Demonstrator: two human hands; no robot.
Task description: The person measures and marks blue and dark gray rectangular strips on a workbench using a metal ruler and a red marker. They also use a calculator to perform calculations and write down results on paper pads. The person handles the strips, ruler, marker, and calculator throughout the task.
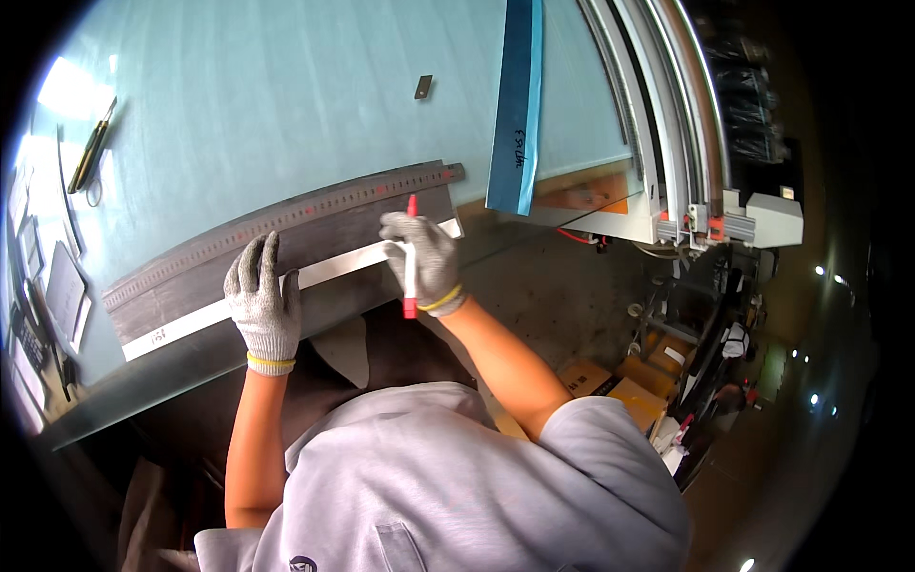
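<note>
Marking step: the left hand (264,298) is pressing flat, fingers spread, on the white strip (315,276); the right hand (420,259), fingers clamped on a red marker (411,257), needs a steady stroke along the ruler (286,221).

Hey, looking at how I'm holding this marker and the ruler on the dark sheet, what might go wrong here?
1. The left hand presses only one stretch of the long ruler; its far end might pivot and skew the line.
2. The red marker in the right hand may drag on the glove, likely smearing ink.
3. The dark sheet lies near the table edge and might slide.
</note>
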